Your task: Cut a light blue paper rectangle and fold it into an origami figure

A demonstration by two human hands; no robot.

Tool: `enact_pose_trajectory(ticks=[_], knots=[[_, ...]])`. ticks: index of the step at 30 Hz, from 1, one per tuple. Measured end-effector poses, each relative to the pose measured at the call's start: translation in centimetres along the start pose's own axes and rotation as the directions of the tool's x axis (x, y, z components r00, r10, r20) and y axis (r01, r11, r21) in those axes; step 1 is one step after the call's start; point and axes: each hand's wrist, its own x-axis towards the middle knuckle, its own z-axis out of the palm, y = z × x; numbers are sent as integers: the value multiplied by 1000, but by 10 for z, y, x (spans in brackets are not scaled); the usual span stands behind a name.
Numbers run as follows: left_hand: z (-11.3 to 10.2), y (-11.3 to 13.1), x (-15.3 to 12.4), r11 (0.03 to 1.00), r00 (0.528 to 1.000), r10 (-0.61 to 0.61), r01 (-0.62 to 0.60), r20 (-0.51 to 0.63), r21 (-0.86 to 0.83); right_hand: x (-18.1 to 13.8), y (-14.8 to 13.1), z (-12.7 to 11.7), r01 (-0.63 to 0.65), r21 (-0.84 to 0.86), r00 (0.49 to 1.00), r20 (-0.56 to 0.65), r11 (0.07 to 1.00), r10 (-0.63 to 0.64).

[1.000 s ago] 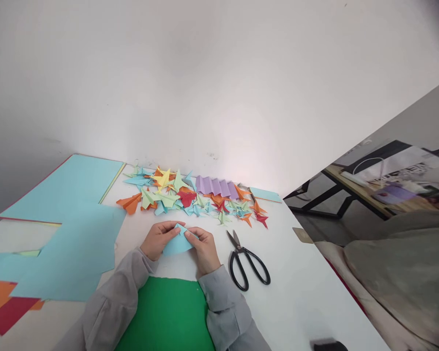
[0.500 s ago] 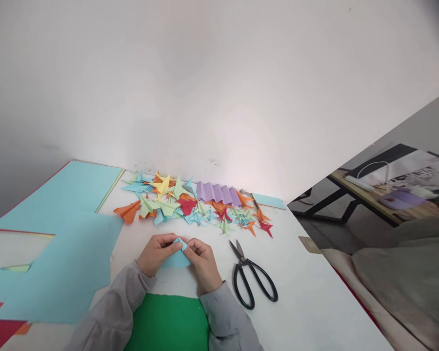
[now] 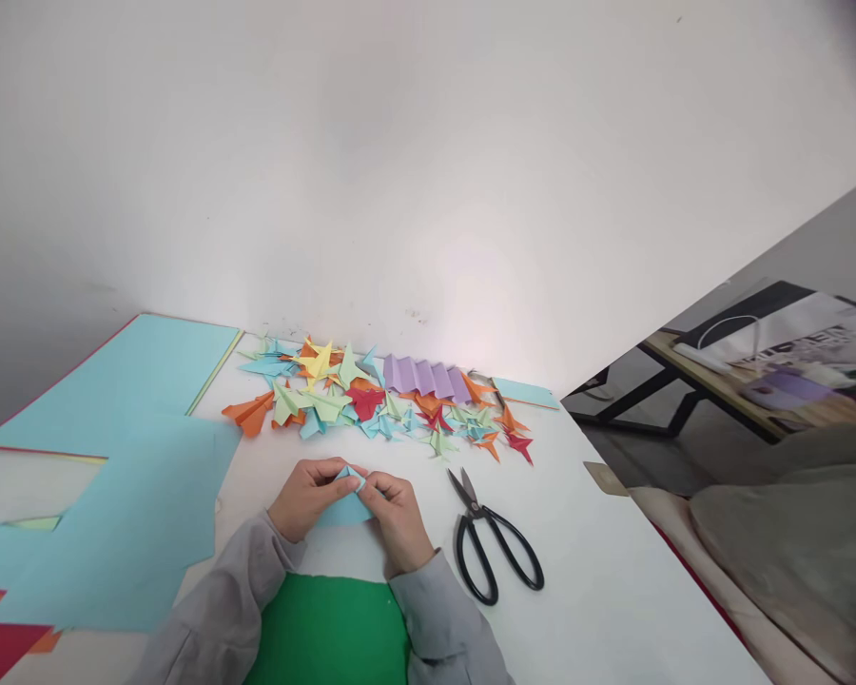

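Observation:
Between my two hands is a small piece of light blue paper (image 3: pixel 343 513), folded to a point at its top. My left hand (image 3: pixel 307 497) pinches its left side with thumb and fingers. On the other side, my right hand (image 3: pixel 400 518) grips the paper close to the folded tip, thumb in front. The fingers partly cover the folds. Just below lies a green sheet (image 3: pixel 332 628), between my grey sleeves. Black-handled scissors (image 3: pixel 475 512) rest to the right of my right hand, blades slightly apart and pointing away.
Several folded paper planes and stars (image 3: pixel 326 404) lie along the wall, beside a pleated purple paper (image 3: pixel 426 377). Large light blue sheets (image 3: pixel 135 514) cover the table's left side, with red and orange scraps (image 3: pixel 10 652) nearer me. A wooden table (image 3: pixel 720 385) stands beyond the right edge.
The folded tip of the blue paper has been shifted slightly by my fingers. Both hands keep their hold, and everything else stays in place.

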Motion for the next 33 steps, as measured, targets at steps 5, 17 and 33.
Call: enact_pose_trajectory(ticks=[5, 17, 33], knots=[[0, 2, 0, 999, 999, 26, -27, 22, 43, 0, 3, -1, 8, -19, 1000, -18, 1000, -9], [4, 3, 0, 990, 994, -96, 89, -57, -108, -2, -4, 1, 37, 3, 999, -17, 999, -36], [-2, -2, -1, 971, 982, -166, 147, -88, -191, -4, -3, -1, 16, 20, 992, -125, 1000, -14]])
